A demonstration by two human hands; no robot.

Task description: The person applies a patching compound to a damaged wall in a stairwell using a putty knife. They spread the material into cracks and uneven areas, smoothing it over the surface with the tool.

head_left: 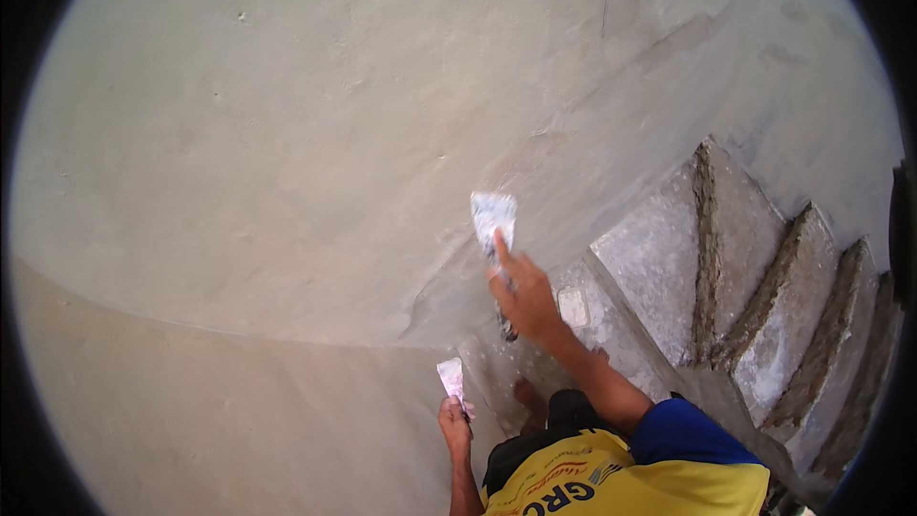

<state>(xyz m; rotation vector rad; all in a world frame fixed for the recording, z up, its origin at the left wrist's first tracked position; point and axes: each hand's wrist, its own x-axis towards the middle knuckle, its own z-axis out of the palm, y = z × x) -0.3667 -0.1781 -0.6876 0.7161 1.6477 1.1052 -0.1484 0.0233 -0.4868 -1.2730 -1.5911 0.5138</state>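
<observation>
My right hand (pixel 525 298) is wrapped round the dark, stained handle of a putty knife (pixel 494 214), with the index finger stretched along its blade. White filler covers much of that blade, which lies at or close to the wall (pixel 287 153); whether it touches I cannot tell. Lower and to the left, my left hand (pixel 457 420) grips a second, smaller putty knife (pixel 451 377), its whitish blade pointing up. Most of that knife's handle is hidden by the fingers. A long patched band (pixel 554 148) runs diagonally across the wall beside the right-hand knife.
Rough concrete stairs (pixel 755 268) with crumbly edges climb on the right. A small pale square (pixel 573 308) lies near my right wrist. The wall meets another wall (pixel 239 411) at a corner on the lower left. Below my arms a bare foot (pixel 528 396) shows on the floor.
</observation>
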